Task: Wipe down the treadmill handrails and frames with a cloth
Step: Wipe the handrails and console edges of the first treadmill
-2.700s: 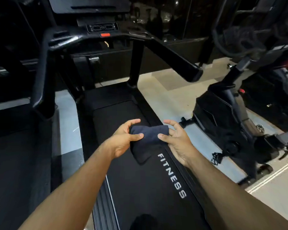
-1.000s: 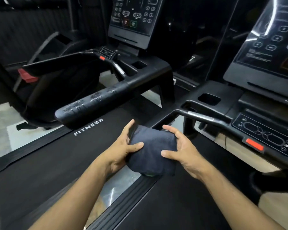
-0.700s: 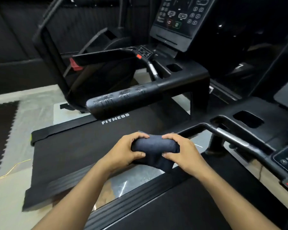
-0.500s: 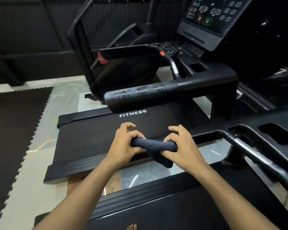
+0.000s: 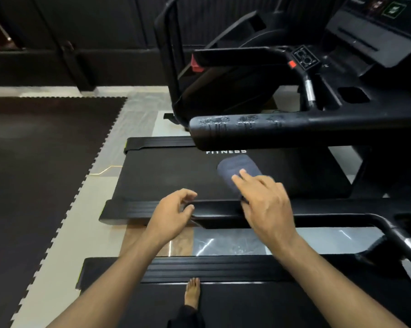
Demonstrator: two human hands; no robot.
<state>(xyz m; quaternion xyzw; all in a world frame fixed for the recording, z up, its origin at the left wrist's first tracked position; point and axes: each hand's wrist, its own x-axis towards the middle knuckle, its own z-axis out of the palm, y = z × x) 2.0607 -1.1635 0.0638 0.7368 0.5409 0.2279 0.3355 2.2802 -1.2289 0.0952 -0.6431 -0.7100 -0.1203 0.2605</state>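
My right hand holds a folded dark blue cloth out in front, above the belt of the neighbouring treadmill. The cloth hangs just below that treadmill's thick black handrail, apart from it; the rail's top shows pale smudges. My left hand hovers lower left of the cloth with loosely curled fingers and nothing in it. A second handrail runs farther back. At the right edge is the handrail of the treadmill I stand on.
The console rises at the top right. My bare foot stands on the near treadmill's deck beside its ribbed side rail. A strip of marble floor separates the two treadmills. A black interlocking mat covers the floor at left.
My left hand has let go of the cloth and drawn back. My right hand has carried the cloth forward toward the neighbouring handrail. The view has swung left and down.
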